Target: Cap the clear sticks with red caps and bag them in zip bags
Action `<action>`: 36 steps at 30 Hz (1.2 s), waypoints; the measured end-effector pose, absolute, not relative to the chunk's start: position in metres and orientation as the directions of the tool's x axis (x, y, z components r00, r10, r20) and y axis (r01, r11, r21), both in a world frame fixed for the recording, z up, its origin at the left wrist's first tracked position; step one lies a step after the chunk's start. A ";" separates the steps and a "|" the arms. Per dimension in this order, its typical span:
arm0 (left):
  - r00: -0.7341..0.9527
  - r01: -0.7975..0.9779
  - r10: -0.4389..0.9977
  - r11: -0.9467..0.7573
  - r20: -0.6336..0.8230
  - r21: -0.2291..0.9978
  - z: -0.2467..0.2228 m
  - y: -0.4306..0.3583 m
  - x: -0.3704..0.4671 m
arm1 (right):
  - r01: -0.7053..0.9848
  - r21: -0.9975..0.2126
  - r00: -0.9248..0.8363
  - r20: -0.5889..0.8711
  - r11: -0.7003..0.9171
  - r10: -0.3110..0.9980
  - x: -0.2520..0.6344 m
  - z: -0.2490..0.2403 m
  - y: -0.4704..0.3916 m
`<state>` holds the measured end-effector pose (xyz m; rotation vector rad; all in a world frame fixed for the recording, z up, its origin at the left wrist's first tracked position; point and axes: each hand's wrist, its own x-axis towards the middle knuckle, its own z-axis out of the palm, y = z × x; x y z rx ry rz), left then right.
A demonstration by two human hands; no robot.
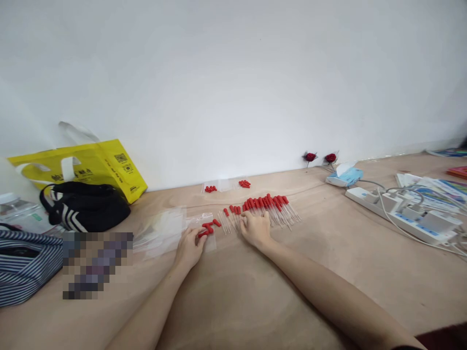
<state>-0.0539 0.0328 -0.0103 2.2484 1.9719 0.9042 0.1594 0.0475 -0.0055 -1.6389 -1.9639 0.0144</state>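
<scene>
The yellow bag (127,175) shows dark lettering and QR codes, too small to read. Slim clear droppers with red rubber bulbs (270,201) lie fanned on the wooden table (310,291). The right hand's (257,228) bent fingers touch them; the left hand's (189,248) narrowly parted fingers touch loose red bulbs (208,227).

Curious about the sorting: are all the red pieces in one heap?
No, a small red cluster lies near the wall, while other red pieces lie by the left hand.
</scene>
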 end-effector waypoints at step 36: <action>0.337 0.694 0.892 -0.452 0.302 0.560 -0.003 -0.006 -0.007 | 0.727 -0.362 -0.381 0.495 0.584 0.781 0.223 -0.020 0.027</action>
